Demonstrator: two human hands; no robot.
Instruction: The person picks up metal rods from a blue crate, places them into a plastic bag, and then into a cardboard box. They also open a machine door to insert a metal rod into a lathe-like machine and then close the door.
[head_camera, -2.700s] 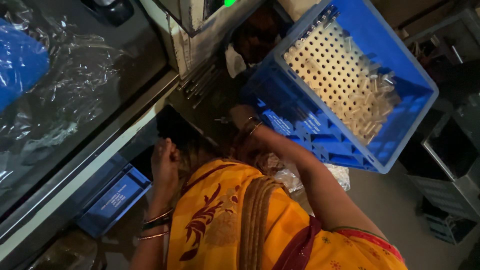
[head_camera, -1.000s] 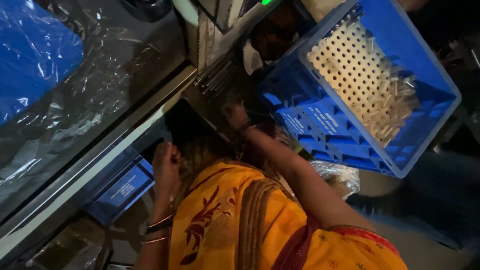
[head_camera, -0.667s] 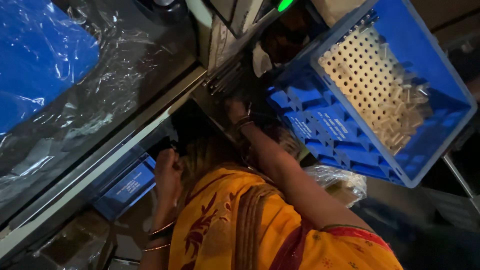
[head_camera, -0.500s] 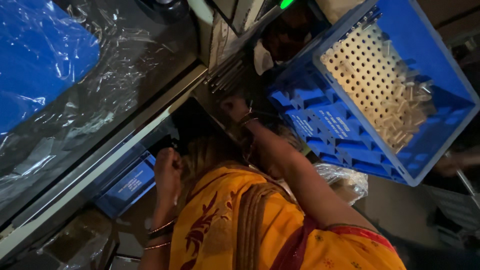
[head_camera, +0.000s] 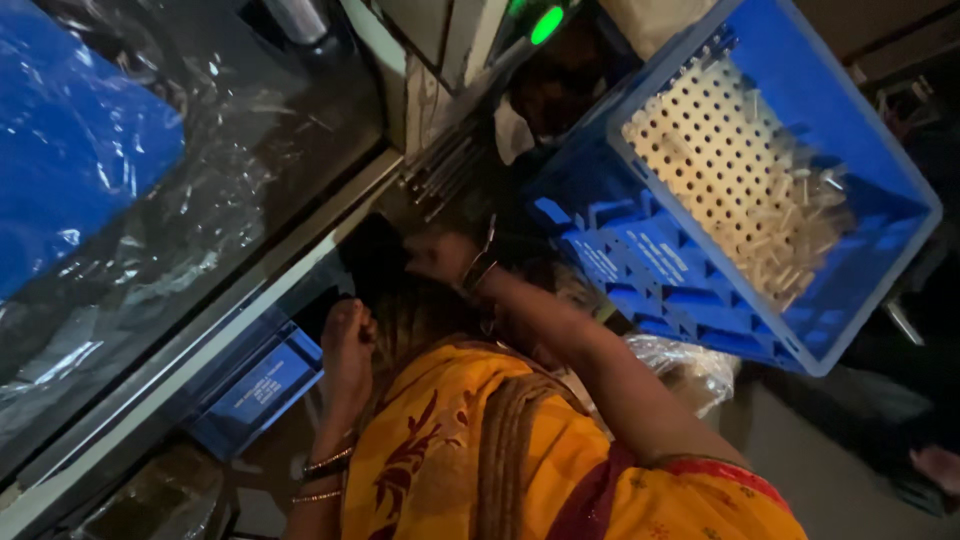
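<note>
Largest first: crinkled clear plastic film (head_camera: 190, 210) over a dark bench top at upper left, with a blue sheet (head_camera: 70, 170) under it. At upper right, tilted in view, a blue plastic crate (head_camera: 700, 290) holding a pale perforated tray (head_camera: 700, 150) with small pale cylinders (head_camera: 790, 250) heaped toward its lower end. Below the bench edge, a small blue bin (head_camera: 262, 388). Near the crate's bottom corner, a crumpled clear bag (head_camera: 690, 362). Above the hands, a bundle of thin metal rods (head_camera: 440, 172) lying side by side, and a green lamp (head_camera: 546, 25) lit at the top.

Hands apart. Right hand (head_camera: 440, 257), bangle at the wrist, stretched forward and blurred, just beside a dark block (head_camera: 375, 262) at the bench edge and below the rods; fingers lost in shadow, so impossible to tell whether closed on anything. Left hand (head_camera: 346, 340) curled loosely into a fist just beneath the same dark block and above the bin; touching or holding it, cannot tell.

Dark block located between the two hands, against the bench edge, well apart from the crate's tray. Probably stiff and fairly light, judging by its flat, boxy outline; surface too dim to call smooth or grippy. Best taken by opposite edges, thumb on one side and fingers on the other, rather than by a corner.
</note>
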